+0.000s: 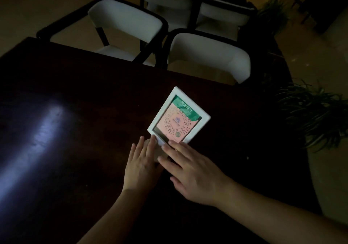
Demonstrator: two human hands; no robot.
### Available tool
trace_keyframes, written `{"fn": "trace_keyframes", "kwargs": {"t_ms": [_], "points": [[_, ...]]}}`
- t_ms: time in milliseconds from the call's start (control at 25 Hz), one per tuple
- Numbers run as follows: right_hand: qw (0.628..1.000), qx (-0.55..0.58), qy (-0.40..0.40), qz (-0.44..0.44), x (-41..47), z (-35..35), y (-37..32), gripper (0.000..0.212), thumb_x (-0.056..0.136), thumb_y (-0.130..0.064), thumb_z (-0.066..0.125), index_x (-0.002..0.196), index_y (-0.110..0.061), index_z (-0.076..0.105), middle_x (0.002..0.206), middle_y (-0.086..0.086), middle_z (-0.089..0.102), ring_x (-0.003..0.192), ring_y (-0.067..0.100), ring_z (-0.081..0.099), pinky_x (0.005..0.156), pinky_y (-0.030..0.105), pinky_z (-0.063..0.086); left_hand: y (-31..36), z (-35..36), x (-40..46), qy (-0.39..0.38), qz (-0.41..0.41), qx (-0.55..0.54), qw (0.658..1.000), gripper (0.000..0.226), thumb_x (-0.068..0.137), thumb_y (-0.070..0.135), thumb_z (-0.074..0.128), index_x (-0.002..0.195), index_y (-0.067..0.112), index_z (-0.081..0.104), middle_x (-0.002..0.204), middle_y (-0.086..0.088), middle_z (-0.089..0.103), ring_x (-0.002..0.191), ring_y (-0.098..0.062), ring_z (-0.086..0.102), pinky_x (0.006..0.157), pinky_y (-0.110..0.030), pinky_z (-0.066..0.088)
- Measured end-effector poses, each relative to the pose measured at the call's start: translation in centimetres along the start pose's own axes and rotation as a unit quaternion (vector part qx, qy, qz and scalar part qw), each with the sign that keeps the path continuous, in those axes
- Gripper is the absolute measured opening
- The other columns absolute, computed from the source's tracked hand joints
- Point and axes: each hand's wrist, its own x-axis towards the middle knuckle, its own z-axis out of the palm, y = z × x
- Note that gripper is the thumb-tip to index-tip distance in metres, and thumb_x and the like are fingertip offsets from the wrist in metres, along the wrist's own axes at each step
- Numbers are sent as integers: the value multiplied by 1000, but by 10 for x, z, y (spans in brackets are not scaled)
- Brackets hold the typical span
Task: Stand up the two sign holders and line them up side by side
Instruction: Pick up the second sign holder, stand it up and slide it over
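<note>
Two bare forearms reach in from the near edge. The left hand (140, 165) and right hand (195, 172) lie flat, fingers spread, gripping nothing, on the dark counter (75, 93). Their fingertips touch the near edge of a white-framed sign holder (178, 116) with a pink-green QR card. White chairs (207, 57) stand beyond; a plant (310, 112) stands right.

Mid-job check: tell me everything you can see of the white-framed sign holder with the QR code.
The sign holder is a white-framed rectangle holding a pink card with a green top band and a round QR code. It looks like plastic. It lies tilted back on the dark table, rotated diagonally. Left hand and right hand fingertips touch its near edge. Its base is hidden under the hands.
</note>
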Motion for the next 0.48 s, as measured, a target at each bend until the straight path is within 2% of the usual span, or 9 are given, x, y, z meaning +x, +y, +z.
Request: {"fn": "trace_keyframes", "kwargs": {"t_ms": [80,200,320,480], "points": [[995,44,80,49,-8,-4,-11,62,94,-31,63,150,-19,39,159,11,33,152,28,12,117,39,5,-1,3,-3,9,-14,-8,1000,81,87,51,48,153,9,25,155,-12,38,147,-29,23,121,-45,16],[974,60,170,137,2,-28,-9,77,91,-31,66,155,-18,27,163,13,19,153,30,4,118,46,7,0,6,-4,33,-47,-26,998,82,84,57,56,146,8,34,146,-14,49,139,-31,39,117,-48,28],[964,35,147,218,22,-52,-6,94,87,-43,66,158,-9,16,165,18,10,153,32,-2,119,46,1,0,13,-10,47,-68,-35,996,82,79,59,62,140,9,37,141,-15,54,132,-32,48,115,-48,33],[970,69,109,207,27,-55,-13,78,96,-43,50,156,-3,19,163,18,20,152,28,7,120,43,5,1,23,-18,40,-72,-29,996,84,78,53,72,141,14,32,143,-12,52,132,-28,48,116,-41,28]]}}
